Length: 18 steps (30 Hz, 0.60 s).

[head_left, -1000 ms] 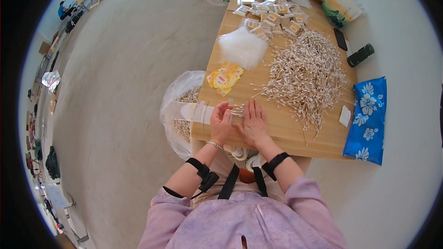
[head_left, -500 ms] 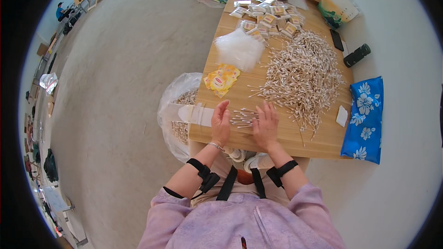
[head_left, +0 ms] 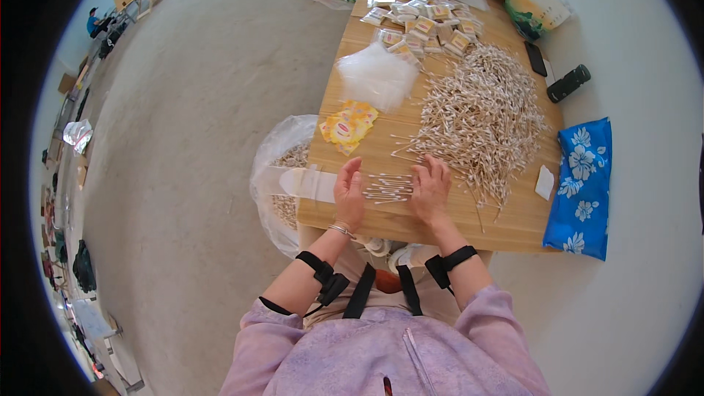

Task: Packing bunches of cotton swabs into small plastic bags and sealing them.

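A small row of cotton swabs lies side by side on the wooden table near its front edge. My left hand stands on edge at the row's left end, its fingers stretched out. At the other end is my right hand, fingers bent loosely and resting near the swab tips. A large heap of loose swabs spreads just beyond my right hand. Left of my left hand, a white flat strip sticks out past the table edge.
Yellow cards, clear plastic bags and filled packets lie farther back. On the right are a blue flowered pouch, a dark bottle and a phone. Below the left edge hangs a plastic bag of swabs.
My right hand has drawn back to the right, off the row, so more of the swabs shows. My left hand has barely moved.
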### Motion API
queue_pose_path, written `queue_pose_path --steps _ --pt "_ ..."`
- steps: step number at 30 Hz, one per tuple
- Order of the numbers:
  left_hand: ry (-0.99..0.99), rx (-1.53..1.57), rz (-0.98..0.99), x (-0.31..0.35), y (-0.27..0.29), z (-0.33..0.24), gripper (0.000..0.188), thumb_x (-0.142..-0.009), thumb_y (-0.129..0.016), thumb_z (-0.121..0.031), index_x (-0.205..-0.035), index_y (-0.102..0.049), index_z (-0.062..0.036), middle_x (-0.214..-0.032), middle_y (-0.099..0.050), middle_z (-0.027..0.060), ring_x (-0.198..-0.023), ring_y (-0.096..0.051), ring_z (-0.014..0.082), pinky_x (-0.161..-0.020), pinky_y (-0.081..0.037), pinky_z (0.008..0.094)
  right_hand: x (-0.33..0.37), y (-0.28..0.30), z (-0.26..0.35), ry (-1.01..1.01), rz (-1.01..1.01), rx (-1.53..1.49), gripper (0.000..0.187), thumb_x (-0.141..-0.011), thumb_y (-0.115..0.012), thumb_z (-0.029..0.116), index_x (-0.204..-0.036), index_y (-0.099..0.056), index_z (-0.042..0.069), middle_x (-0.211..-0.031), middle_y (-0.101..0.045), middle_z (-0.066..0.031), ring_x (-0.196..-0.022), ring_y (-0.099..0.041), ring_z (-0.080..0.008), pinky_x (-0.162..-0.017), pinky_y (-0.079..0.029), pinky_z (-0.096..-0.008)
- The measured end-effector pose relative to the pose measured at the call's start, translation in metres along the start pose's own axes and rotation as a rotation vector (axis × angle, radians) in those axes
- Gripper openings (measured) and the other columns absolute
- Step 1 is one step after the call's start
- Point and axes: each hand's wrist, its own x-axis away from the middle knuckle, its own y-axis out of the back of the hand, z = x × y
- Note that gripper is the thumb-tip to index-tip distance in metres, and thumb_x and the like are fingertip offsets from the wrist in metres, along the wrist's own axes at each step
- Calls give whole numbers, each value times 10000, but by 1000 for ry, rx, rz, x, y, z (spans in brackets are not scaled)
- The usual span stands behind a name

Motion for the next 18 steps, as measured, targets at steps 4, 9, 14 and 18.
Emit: queue_pose_path --steps 4,9,14,18 --pt "22 -30 13 3 -10 -3 298 -974 -429 -106 -1246 -492 -2 -1246 -529 85 -1173 -474 163 -1037 -347 294 10 -5 5 15 3 -1 205 -817 -580 136 -1018 -622 132 -1301 -430 -89 -1241 -341 -315 -1008 -305 -454" --pt "19 -11 70 11 -18 -2 332 -997 -404 -173 -1273 -467 0 -1287 -504 94 -1236 -431 173 -1075 -302 302 18 -5 15 -19 -85 -217 260 -856 -518 103 -1109 -544 45 -1287 -425 -169 -1216 -369 -345 -1040 -272 -439" --pt "-4 92 15 10 -17 -2 370 -998 -404 -218 -1284 -473 7 -1271 -511 102 -1194 -449 175 -1033 -313 287 19 -11 15 -223 -204 -598 295 -881 -454 65 -1169 -478 2 -1302 -413 -177 -1244 -366 -322 -1063 -268 -394" --pt "16 -16 98 12 -19 0 403 -1005 -387 -257 -1297 -461 12 -1287 -498 114 -1211 -435 181 -1033 -309 289 19 -22 33 -261 -110 -836 319 -885 -419 49 -1196 -456 -11 -1361 -380 -178 -1294 -334 -289 -1088 -244 -369"
